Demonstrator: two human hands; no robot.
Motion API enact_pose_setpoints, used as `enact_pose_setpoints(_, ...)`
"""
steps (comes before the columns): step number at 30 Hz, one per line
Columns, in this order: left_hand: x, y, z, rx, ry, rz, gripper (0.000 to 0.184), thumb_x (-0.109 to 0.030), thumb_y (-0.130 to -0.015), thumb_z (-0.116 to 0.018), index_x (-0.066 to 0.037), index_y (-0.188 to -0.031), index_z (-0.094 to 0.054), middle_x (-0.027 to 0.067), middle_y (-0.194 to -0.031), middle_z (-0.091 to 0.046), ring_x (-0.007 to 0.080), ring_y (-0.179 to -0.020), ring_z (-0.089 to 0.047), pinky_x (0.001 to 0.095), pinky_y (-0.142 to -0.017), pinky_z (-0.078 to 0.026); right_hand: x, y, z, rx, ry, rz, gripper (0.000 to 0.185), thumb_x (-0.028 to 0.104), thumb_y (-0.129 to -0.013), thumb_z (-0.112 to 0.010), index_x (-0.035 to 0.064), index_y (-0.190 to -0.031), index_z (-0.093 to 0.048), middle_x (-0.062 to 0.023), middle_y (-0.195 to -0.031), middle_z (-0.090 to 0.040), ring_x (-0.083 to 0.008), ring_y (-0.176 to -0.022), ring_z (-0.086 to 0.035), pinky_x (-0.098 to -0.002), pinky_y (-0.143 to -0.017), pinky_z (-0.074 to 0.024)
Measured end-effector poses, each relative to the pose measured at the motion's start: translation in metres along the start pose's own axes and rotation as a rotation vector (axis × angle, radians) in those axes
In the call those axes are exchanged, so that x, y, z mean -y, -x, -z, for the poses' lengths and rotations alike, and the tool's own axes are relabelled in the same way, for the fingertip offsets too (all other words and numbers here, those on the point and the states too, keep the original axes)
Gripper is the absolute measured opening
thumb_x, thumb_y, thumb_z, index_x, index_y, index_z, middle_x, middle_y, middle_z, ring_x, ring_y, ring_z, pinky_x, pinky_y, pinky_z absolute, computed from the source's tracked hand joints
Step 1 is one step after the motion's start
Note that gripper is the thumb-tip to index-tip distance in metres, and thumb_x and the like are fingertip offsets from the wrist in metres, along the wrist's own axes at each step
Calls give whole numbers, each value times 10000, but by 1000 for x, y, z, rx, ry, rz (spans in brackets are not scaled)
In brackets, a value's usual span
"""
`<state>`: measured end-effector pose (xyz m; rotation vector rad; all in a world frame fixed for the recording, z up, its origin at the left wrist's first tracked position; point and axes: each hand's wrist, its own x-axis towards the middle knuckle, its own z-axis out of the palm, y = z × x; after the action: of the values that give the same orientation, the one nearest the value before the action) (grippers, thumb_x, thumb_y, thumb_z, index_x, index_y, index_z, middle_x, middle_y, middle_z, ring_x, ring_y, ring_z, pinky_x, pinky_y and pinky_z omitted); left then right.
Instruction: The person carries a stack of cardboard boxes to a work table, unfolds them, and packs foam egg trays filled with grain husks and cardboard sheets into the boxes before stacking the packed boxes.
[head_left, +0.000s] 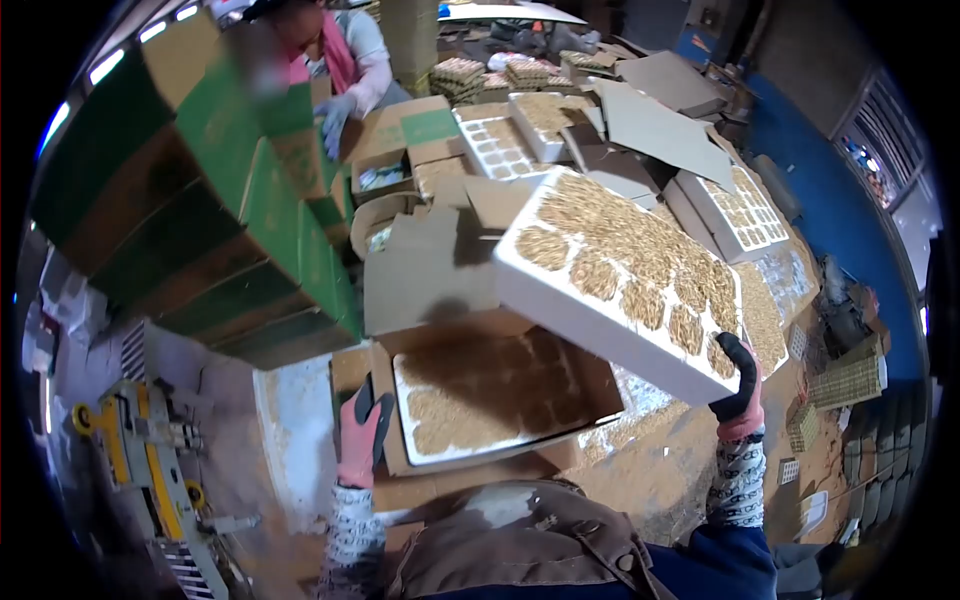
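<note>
The right hand (pixel 738 385), gloved in black and pink, is closed on the near corner of a white foam tray (pixel 610 335) filled with straw-coloured bits, its thumb and fingers bent around the edge. That forearm comes up from the lower right, and the tray slants above the right side of an open cardboard box (pixel 602 385). The left hand (pixel 362 425) points away from the body at the box's left side, thumb and fingers slightly apart — whether they pinch the cardboard, I cannot tell. Inside lies another filled tray (pixel 450 457).
</note>
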<state>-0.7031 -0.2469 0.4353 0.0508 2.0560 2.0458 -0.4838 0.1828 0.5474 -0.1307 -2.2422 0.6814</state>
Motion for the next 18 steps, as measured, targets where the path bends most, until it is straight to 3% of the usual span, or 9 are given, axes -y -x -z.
enact_pose_setpoints(4, 11, -1, 9, -77, -210, -92, 366, -78, -828, -594, 58, -1156, -504, 103, -1096, -564, 167, -1010, -513, 275, -870, -411, 41, 5, -42, 129, -296, 55, 362, -50, -736, -628, 11, -1068, -497, -177, -1080, -574, -246, -988, -578, -351, -876, -450)
enact_pose_setpoints(7, 5, 5, 20, 288, 477, -127, 342, -90, -834, -577, 55, -1135, -508, 107, -1109, -566, 163, -1016, -517, 277, -891, -398, 68, -10, -72, 365, -430, 34, 359, -72, -732, -603, 13, -1069, -514, -157, -1094, -577, -248, -1029, -558, -350, -887, -436)
enact_pose_setpoints(8, 29, 3, 26, 106, 460, -2, 326, -87, -849, -559, 51, -1140, -512, 98, -1114, -563, 157, -1015, -517, 274, -891, -401, 64, -14, -81, 449, -421, 85, 375, -59, -730, -600, 8, -1089, -515, -153, -1105, -576, -248, -1045, -550, -346, -890, -430)
enact_pose_setpoints(9, 52, 1, 33, -75, 455, 124, 311, -84, -864, -542, 46, -1145, -516, 89, -1120, -560, 151, -1013, -517, 270, -892, -405, 63, -21, -87, 510, -445, 3, 412, -41, -733, -587, -7, -1134, -498, -145, -1103, -579, -231, -1021, -559, -323, -869, -435)
enact_pose_setpoints(11, 61, -7, 34, -78, 199, -1, 310, -78, -866, -550, 29, -1154, -514, 82, -1091, -558, 154, -986, -523, 268, -885, -407, 61, -35, -98, 621, -482, -167, 496, -3, -738, -562, -36, -1223, -464, -129, -1099, -585, -198, -973, -578, -278, -827, -445)
enact_pose_setpoints(13, 50, -6, 24, 1, 198, 31, 347, -43, -845, -562, 24, -1180, -502, 89, -1079, -571, 156, -977, -527, 271, -868, -416, 59, -42, -102, 710, -573, -840, 545, -14, -732, -581, -31, -1257, -437, -101, -1061, -606, -130, -896, -587, -238, -790, -459)
enact_pose_setpoints(14, 19, 3, 15, 35, 57, -10, 395, -21, -819, -572, 35, -1200, -483, 94, -1072, -583, 155, -979, -531, 269, -867, -419, 58, -43, -104, 710, -855, -998, 570, -12, -720, -607, -24, -1262, -430, -100, -1047, -611, -121, -869, -572, -258, -779, -470)
enact_pose_setpoints(16, 16, 7, 12, 2, 73, -13, 454, -23, -785, -601, 38, -1217, -474, 96, -1064, -589, 146, -973, -535, 266, -871, -414, 43, -33, -114, 899, -403, -779, 577, 12, -721, -623, -38, -1259, -420, -116, -1027, -615, -163, -867, -587, -289, -781, -477)
enact_pose_setpoints(18, -1, 10, 5, 46, 22, -135, 488, -30, -765, -617, 39, -1225, -470, 106, -1075, -588, 139, -971, -535, 265, -871, -412, 53, -29, -123, 955, -88, -597, 688, 131, -716, -669, -59, -1289, -339, -198, -982, -613, -292, -910, -608, -338, -798, -474)
